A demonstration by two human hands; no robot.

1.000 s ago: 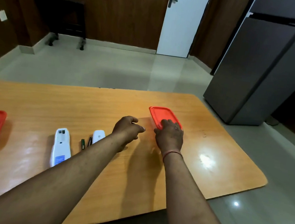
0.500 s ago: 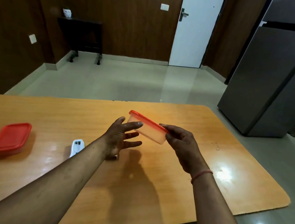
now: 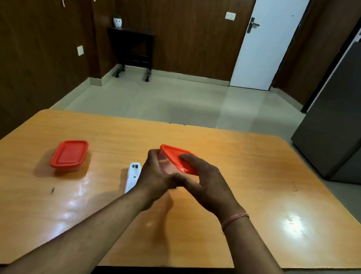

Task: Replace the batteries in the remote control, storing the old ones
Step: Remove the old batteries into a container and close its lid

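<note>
Both hands — left (image 3: 157,174), right (image 3: 203,184) — clasp lidded box (image 3: 174,156) above table (image 3: 250,167) | remote (image 3: 133,175) half hidden behind left wrist | contents unclear

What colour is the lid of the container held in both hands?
Red-orange, on a clear container; the lid shows best in the head view.

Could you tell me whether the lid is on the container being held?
On: the red lid covers the clear container held by both hands.
</note>
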